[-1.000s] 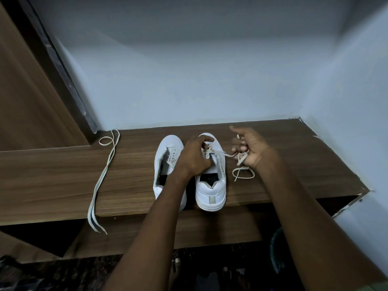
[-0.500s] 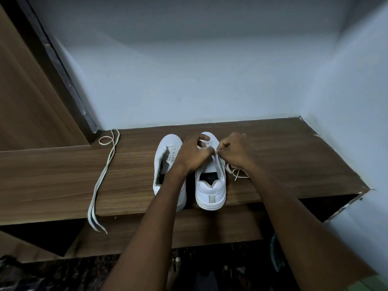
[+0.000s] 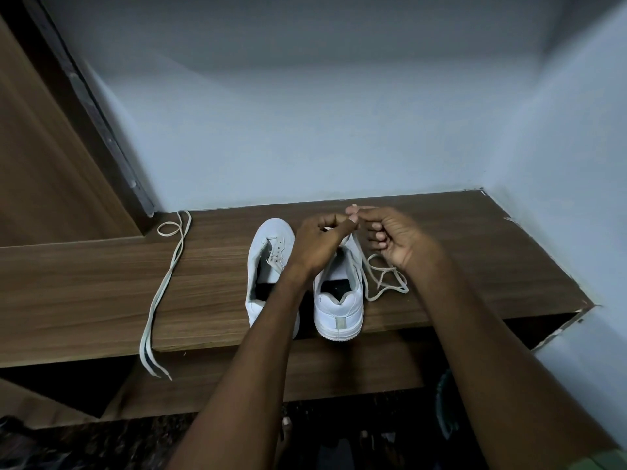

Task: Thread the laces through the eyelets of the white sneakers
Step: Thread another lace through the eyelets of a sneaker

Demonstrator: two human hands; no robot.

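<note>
Both sneakers sit near the front edge of the counter (image 3: 101,286), toes toward the back wall. Your left hand (image 3: 319,242) and right hand (image 3: 393,239) are together over the forefoot of the right sneaker (image 3: 339,300), fingers curled; both look pinched on the working lace (image 3: 383,276), though the exact grip is hidden behind the knuckles. Its slack lies looped on the counter just beside that shoe's right side. The left sneaker (image 3: 268,266) has bare eyelets; the spare lace (image 3: 163,290) lies well apart toward the counter's left end, tips hanging over the front edge. For this step: pinch close to the lace tip, steady the eyelet flap with the left hand, feed straight through, then pull the slack flat, no twist. Watch that the loose loop doesn't snag under the sole.
</note>
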